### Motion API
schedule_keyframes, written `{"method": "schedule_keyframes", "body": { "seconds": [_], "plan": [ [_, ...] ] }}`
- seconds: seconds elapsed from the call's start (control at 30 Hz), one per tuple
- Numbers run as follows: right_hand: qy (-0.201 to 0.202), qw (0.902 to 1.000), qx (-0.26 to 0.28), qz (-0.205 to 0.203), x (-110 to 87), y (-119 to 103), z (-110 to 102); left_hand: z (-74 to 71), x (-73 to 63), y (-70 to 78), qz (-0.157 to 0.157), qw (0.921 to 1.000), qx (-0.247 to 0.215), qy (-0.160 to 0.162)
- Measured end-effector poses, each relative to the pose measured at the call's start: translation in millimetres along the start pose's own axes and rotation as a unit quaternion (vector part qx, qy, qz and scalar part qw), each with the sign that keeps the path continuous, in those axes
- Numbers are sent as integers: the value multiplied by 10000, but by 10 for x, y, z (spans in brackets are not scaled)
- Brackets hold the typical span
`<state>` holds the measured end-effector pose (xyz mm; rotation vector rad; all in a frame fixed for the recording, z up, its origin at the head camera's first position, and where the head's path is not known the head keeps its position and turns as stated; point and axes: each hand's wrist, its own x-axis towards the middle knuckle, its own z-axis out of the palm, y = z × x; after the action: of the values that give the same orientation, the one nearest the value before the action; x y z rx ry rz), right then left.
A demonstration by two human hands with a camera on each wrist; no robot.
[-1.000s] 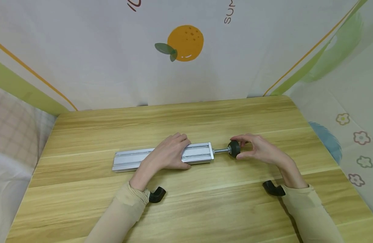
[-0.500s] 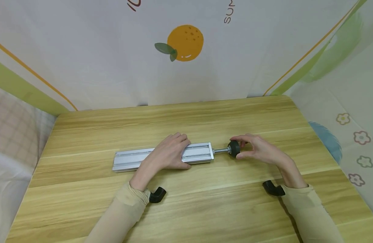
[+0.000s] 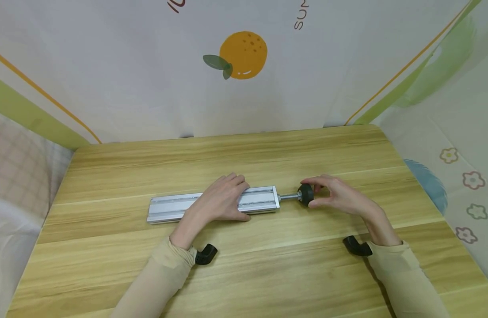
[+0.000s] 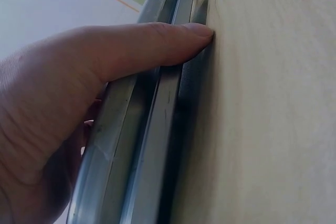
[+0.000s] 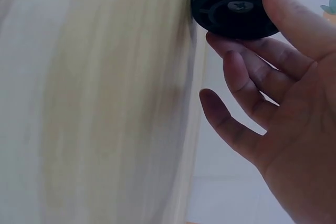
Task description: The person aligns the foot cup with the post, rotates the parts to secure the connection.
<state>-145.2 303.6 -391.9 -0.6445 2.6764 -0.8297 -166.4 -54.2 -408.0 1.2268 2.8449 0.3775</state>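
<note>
A silver aluminium profile [image 3: 257,199] with long slots lies across the wooden table. My left hand [image 3: 222,201] grips it from above around its middle; in the left wrist view the thumb [image 4: 157,45] lies across its slotted near side. From the profile's right end cap a threaded rod [image 3: 289,197] sticks out, carrying a black round levelling foot [image 3: 306,194]. With thumb and fingertips my right hand [image 3: 343,194] pinches the rim of this foot. The right wrist view shows the foot's ribbed underside [image 5: 236,9] with a metal screw end in its centre. The remaining right fingers are spread.
The wood-grain table [image 3: 264,274] ends at a printed curtain [image 3: 148,79] behind and at the sides. Black curved pieces [image 3: 206,255] stick out at both cuffs; the right one [image 3: 357,246] hovers over the table in front of the hand.
Both hands keep their hold in the same places, and the profile stays put. The black levelling foot appears very slightly further left, and the head view has shifted a little.
</note>
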Motion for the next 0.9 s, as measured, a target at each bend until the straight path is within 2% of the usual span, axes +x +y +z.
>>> {"method": "schedule_keyframes", "body": {
  "seconds": [0.57, 0.73, 0.9],
  "plan": [
    [-86, 9998, -112, -137, 50, -10, 5, -5, -30, 2, -236, 9994, -69, -252],
    [-56, 9998, 176, -116, 52, -9, -3, -14, -82, -31, -329, 9990, -121, -266],
    [94, 9988, 475, -121, 73, -23, -15, -84, -155, -45, -373, 9990, -195, -123]
  ]
}}
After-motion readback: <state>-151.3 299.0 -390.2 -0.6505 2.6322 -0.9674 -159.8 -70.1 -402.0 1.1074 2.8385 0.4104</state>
